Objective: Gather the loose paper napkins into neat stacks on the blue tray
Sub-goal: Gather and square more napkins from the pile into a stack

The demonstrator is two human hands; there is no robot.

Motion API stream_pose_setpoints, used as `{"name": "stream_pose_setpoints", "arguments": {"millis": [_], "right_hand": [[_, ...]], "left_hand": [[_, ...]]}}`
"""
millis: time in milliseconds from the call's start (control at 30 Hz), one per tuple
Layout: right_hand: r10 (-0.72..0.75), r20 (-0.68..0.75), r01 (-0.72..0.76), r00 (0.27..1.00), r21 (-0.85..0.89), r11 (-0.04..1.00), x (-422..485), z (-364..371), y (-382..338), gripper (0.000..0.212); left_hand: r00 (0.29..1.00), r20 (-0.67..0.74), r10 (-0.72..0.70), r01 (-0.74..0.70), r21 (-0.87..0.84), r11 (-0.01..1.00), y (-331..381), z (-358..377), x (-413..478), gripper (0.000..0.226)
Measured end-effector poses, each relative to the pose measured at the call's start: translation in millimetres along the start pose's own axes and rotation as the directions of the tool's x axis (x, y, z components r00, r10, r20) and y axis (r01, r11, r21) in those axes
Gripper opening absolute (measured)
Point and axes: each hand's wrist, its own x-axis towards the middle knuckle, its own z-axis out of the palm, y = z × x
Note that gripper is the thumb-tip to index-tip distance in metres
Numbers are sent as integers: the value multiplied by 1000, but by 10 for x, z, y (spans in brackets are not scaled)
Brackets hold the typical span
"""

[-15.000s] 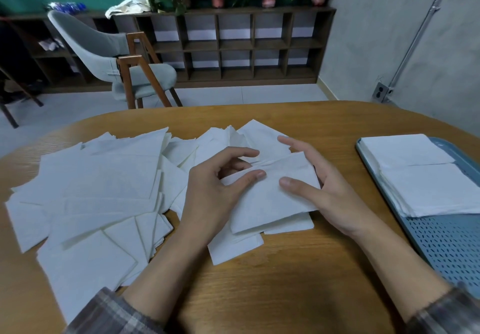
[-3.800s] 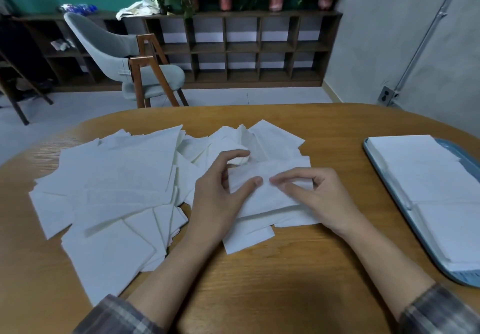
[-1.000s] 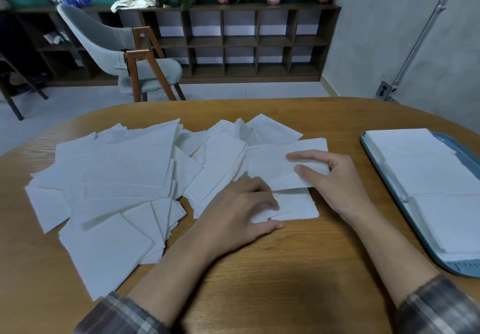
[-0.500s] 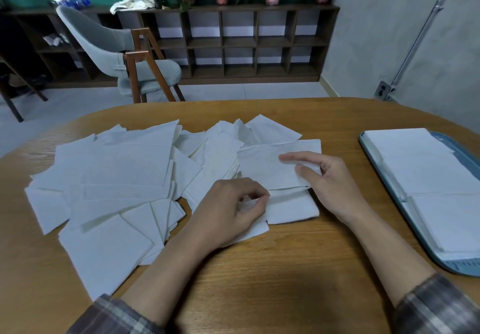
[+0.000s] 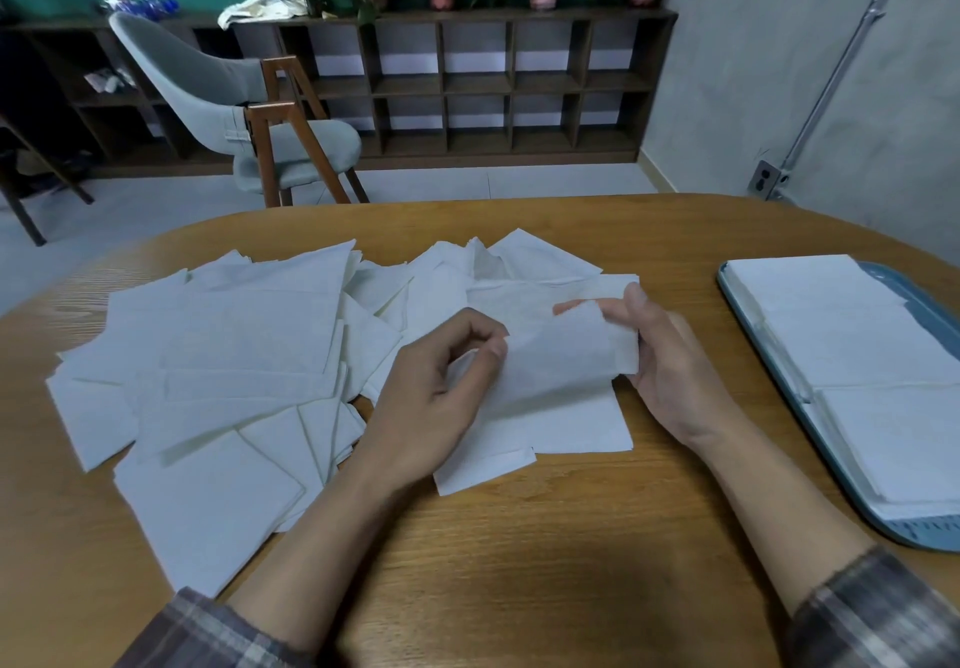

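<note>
Several loose white paper napkins (image 5: 223,355) lie spread over the left and middle of the wooden table. My left hand (image 5: 441,397) pinches the left edge of one napkin (image 5: 561,355) lifted slightly above the pile. My right hand (image 5: 665,360) holds the same napkin's right edge between thumb and fingers. A few napkins (image 5: 571,423) lie flat underneath it. The blue tray (image 5: 893,532) sits at the right edge of the table, carrying two neat white napkin stacks (image 5: 857,324).
The round wooden table (image 5: 519,563) has bare wood in front of me and between my right hand and the tray. Beyond the table stand a grey chair (image 5: 239,111) and a dark shelf unit (image 5: 467,90) with potted plants.
My left hand rose from the table and pinched a napkin's left edge. My right hand turned from pressing flat on the pile to holding the napkin's right edge, lifting it.
</note>
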Motion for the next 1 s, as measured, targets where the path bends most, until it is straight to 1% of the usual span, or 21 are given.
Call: {"name": "stream_pose_setpoints", "arguments": {"millis": [67, 100, 133, 233, 300, 333, 400, 467, 500, 600, 667, 700, 733, 767, 833, 867, 933, 1000], "right_hand": [[-11, 9, 11, 1000, 35, 999, 2, -1, -3, 87], [-14, 19, 13, 1000, 49, 999, -2, -5, -5, 84], [-18, 25, 17, 1000, 40, 999, -10, -2, -9, 76], [-30, 25, 32, 999, -110, 993, -69, 70, -65, 35], [-41, -32, 35, 999, -171, 985, -81, 119, -87, 23], [-49, -72, 37, 996, -166, 985, -81, 121, -80, 20], [-55, -145, 38, 988, -117, 992, -76, 120, -97, 18], [-44, -184, 33, 982, -59, 998, -64, 94, -112, 19], [-36, -195, 29, 980, -36, 999, -63, 87, -118, 20], [-36, -196, 31, 980, -27, 999, -52, 63, -105, 22], [-47, -160, 46, 986, -9, 999, -31, 44, -86, 20], [-48, -131, 54, 990, 42, 998, -22, 34, -82, 17], [-45, -107, 57, 993, 109, 992, -14, 19, -78, 20], [-35, -96, 51, 995, 171, 984, -8, 12, -85, 28], [4, -83, 14, 997, 221, 975, -3, 2, -107, 44], [32, -76, -16, 997, 210, 978, 1, -2, -104, 53], [89, -66, -79, 994, 136, 988, 8, 6, -81, 67], [108, -69, -104, 992, 57, 993, 8, 19, -43, 69]], "left_hand": [[999, -32, -4, 2, -46, 999, 8, -19, 14, 18], [999, -49, -5, 1, -65, 998, 11, -26, 26, 17], [998, -67, -6, 1, -75, 997, 12, -34, 34, 17], [992, -124, -17, 9, -71, 997, 34, -31, 38, 15], [987, -155, -41, 30, -73, 997, 54, -27, 39, 9], [986, -155, -65, 54, -75, 996, 67, -25, 41, 10], [985, -108, -138, 129, -83, 988, 77, -20, 42, 29], [981, -38, -191, 185, -123, 975, 68, -18, 43, 42], [980, -21, -199, 195, -126, 973, 54, -20, 46, 43], [979, -34, -201, 195, -134, 972, 12, -40, 61, 37], [976, -36, -217, 208, -164, 964, -10, -64, 64, 29], [974, -29, -226, 217, -177, 960, -8, -77, 59, 25], [972, -20, -236, 228, -181, 957, -9, -85, 60, 23], [970, -5, -245, 240, -187, 953, -8, -91, 57, 26], [964, 19, -263, 261, -214, 941, -27, -100, 67, 39], [961, 26, -275, 273, -238, 932, -35, -106, 79, 44], [955, 70, -289, 297, -278, 914, -53, -107, 93, 48], [942, 130, -310, 335, -287, 897, -51, -82, 91, 48]]}}
